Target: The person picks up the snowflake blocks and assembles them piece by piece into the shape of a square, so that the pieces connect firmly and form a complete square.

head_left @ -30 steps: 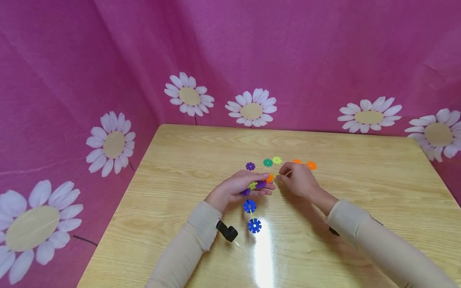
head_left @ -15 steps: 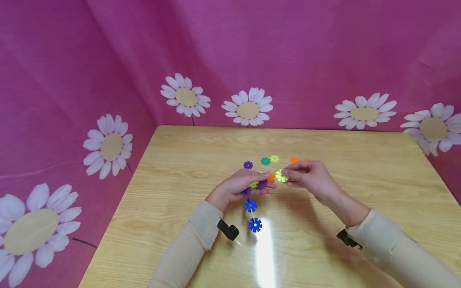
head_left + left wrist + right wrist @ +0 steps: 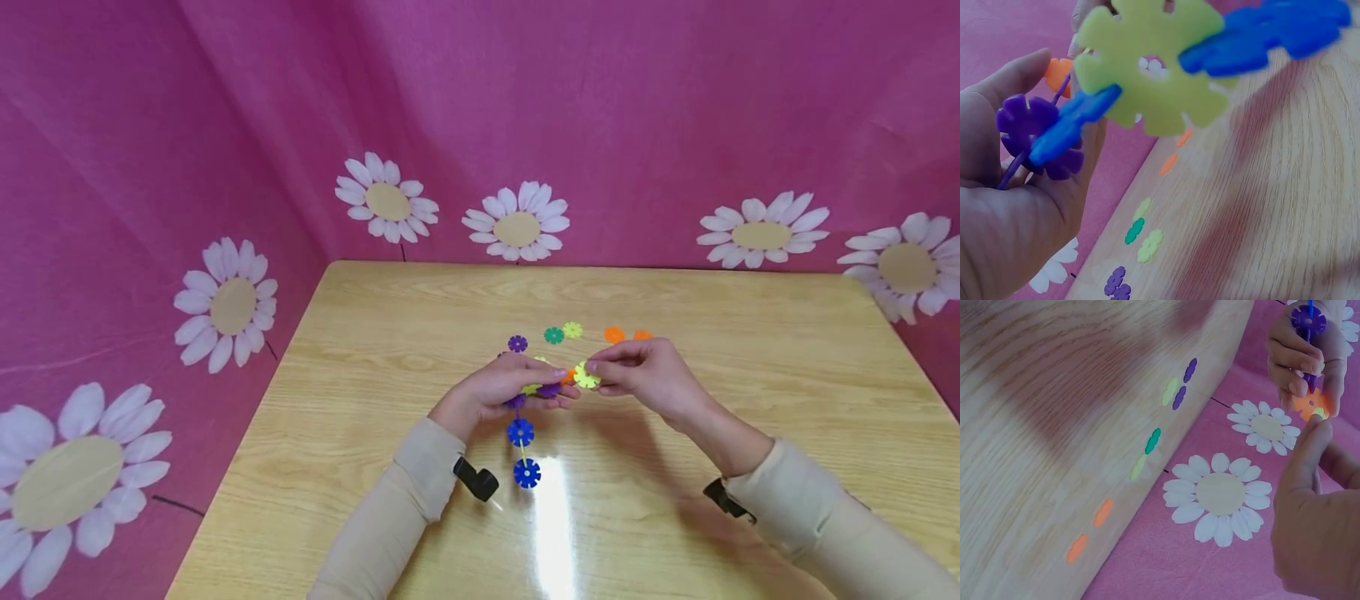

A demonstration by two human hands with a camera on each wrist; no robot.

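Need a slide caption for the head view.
Over a wooden table, the left hand holds a chain of notched discs; the right hand pinches a lime disc beside its orange disc.

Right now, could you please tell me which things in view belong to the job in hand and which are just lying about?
In use:
joined chain of discs, held by the left hand
yellow-green disc, pinched by the right hand

Lying about, perhaps spares:
two orange discs
green disc
two purple discs
two other yellow-green discs

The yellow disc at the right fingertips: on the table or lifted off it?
Lifted off: the right hand pinches the yellow disc, and the right wrist view shows it away from the table, at the orange disc.
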